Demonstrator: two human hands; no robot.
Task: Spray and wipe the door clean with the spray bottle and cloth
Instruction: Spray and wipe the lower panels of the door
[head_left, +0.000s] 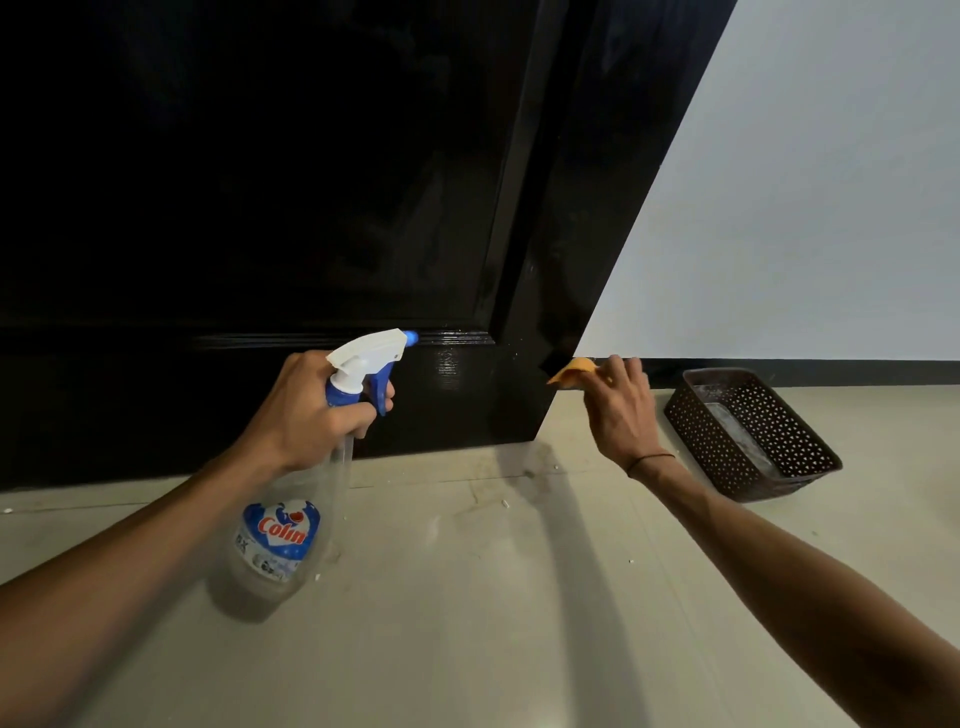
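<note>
The glossy black door (322, 197) fills the upper left, its bottom rail near the floor. My left hand (306, 410) grips the neck of a clear spray bottle (280, 540) with a white and blue trigger head, a finger on the trigger and the nozzle aimed at the door's lower right corner. A wet sheen shows on the rail beside the nozzle. My right hand (621, 410) holds an orange cloth (574, 371) bunched in its fingers against the door's right edge, low down. Most of the cloth is hidden behind the hand.
A dark brown perforated basket (727, 431) sits on the pale tiled floor (493, 597) to the right, by the white wall (805, 208) and its black skirting. Small white specks lie scattered on the floor near the door's bottom.
</note>
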